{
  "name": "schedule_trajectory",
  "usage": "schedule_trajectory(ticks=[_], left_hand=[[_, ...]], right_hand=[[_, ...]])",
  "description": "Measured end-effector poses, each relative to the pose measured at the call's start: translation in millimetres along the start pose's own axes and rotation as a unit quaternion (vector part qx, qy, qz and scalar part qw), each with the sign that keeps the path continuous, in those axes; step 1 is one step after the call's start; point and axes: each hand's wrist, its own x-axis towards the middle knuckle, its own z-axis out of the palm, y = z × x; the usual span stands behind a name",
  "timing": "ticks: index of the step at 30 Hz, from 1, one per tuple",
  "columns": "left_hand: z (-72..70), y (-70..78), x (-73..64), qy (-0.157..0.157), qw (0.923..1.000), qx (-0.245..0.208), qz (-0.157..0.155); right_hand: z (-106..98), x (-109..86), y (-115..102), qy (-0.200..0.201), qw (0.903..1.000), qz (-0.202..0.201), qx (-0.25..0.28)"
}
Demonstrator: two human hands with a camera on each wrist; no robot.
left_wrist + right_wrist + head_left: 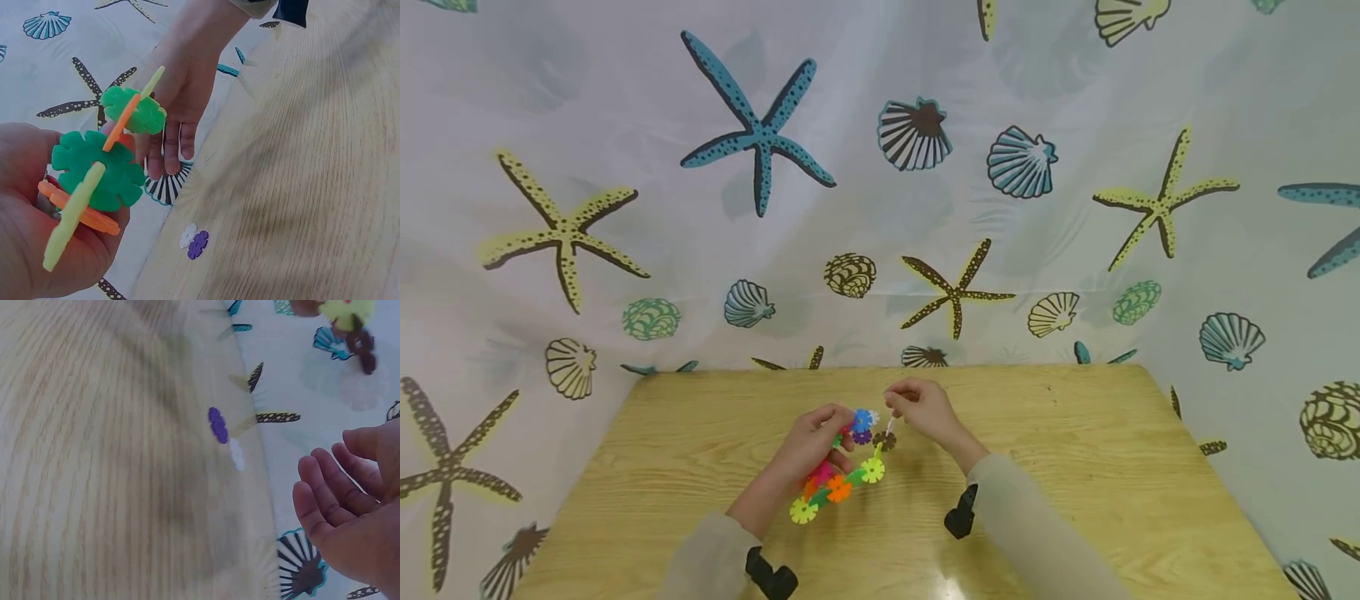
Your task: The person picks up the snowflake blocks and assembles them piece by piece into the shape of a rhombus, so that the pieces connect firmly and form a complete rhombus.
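My left hand (812,442) holds a bent chain of colourful notched plastic discs, with an orange disc (838,488), a yellow disc (803,510) and a lime disc (872,470) along its lower side. Green discs (98,170) show close up in the left wrist view. A brown disc (884,441) is at the chain's right end. Above it, the fingertips of my right hand (921,408) pinch a pale disc (891,425) seen nearly edge-on. The pinch itself is not clear in the wrist views. A blue disc (861,420) is by the left fingers.
A purple disc (198,245) and a white disc (188,235) lie side by side on the wooden table (1037,467), near its far edge. Beyond that edge hangs a pale cloth (850,208) printed with starfish and shells, which also runs along both sides.
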Motion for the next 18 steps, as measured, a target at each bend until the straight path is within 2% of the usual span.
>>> schedule_trajectory(ticks=[5,11,15,18], left_hand=[[-1.3,-1.0,-1.0,0.0,0.9998,0.011,0.018],[0.4,2.1,-3.3,0.013,0.9996,0.021,0.013],[0.5,3.2,-4.9,0.01,0.9996,0.023,0.016],[-0.1,2.9,-4.3,0.009,0.9995,0.025,0.018]], right_hand=[[11,9.4,15,-0.022,0.9987,-0.002,-0.046],[24,14.0,31,-0.07,0.9937,0.002,-0.088],[33,15.1,33,-0.081,0.9863,-0.018,-0.143],[37,14.9,32,-0.084,0.9773,-0.033,-0.192]])
